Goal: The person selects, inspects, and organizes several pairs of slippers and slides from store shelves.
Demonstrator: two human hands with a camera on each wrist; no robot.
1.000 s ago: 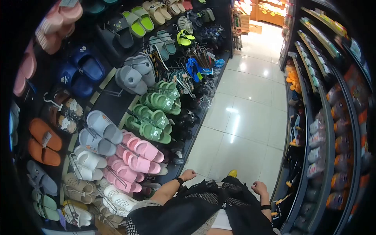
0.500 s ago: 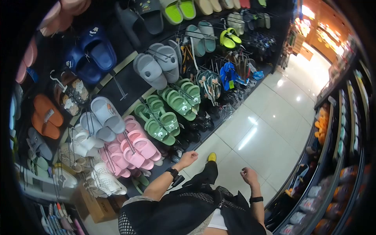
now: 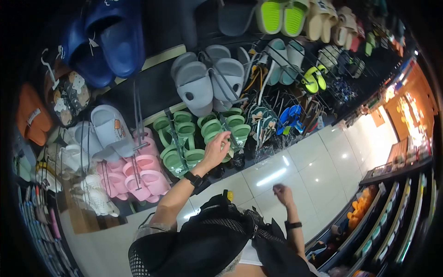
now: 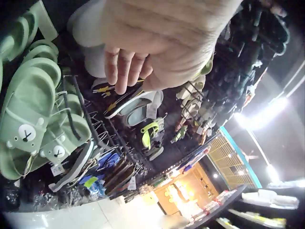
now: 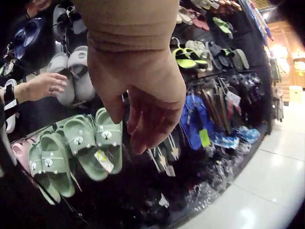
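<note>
Since 0.5 s ago: left hand (image 3: pixel 216 148) is up from hip level and now sits at the rack, in front of the green slides (image 3: pixel 208 125). Right hand (image 3: pixel 280 191) has changed little and hangs over the floor (image 3: pixel 318 166). Head view has swung toward the wall of footwear.

Clock directions are in the head view, centred on the left hand.
- Green slides: several pairs hang on wire hooks, spread from 9 to 1 o'clock, the nearest just beside the fingertips. Cannot tell whether the fingers touch it.
- Left hand state: fingers relaxed, slightly bent, a little apart, and nothing is held (the left wrist view shows them loosely curved with an empty palm). Black wristband (image 3: pixel 193 178) at 7 o'clock on the wrist.
- Right hand: at 4 o'clock, well apart from the rack. Its fingers droop loosely and hold nothing (right wrist view).
- Grey slides (image 3: pixel 196 87): 12 o'clock, one row above the green.
- Navy slides (image 3: pixel 115 41): 10 o'clock, top row.
- Pink slides (image 3: pixel 147 177): 8 o'clock, low on the rack.
- Blue flip-flops (image 3: pixel 290 115): 2 o'clock.
</note>
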